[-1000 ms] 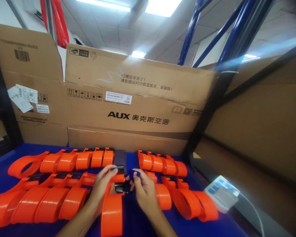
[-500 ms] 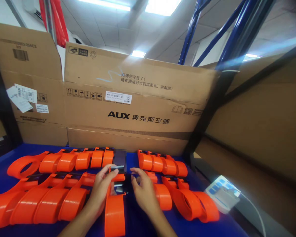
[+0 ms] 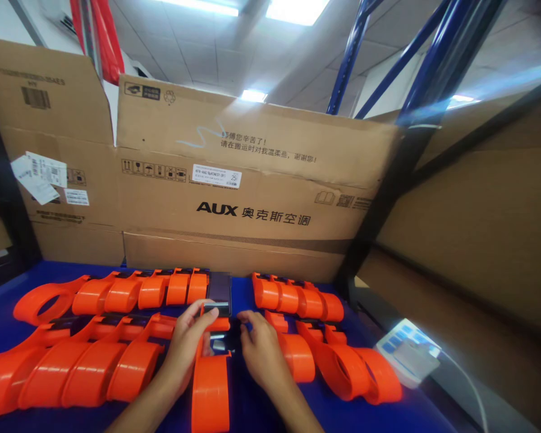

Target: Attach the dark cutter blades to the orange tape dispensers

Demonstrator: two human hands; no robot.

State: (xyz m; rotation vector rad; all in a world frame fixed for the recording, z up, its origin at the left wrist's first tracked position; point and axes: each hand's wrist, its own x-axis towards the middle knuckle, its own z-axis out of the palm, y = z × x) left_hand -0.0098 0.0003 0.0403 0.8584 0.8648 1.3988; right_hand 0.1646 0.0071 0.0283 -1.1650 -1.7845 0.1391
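Toward the middle of the desk's (image 3: 250,409) front edge, the left hand (image 3: 187,331) gripped an orange tape dispenser (image 3: 211,394). The right hand (image 3: 262,346) curled just beside it, narrow; whether it held anything could not be told. Orange rolls (image 3: 88,374) lined both sides. Cardboard (image 3: 252,249) printed "AUX" stood along the back edge, any contents hidden.

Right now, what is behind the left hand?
Beyond the left hand, a row of orange tape dispensers and a dark rectangular object are visible, then the AUX cardboard. Whatever the hand itself covers cannot be seen.
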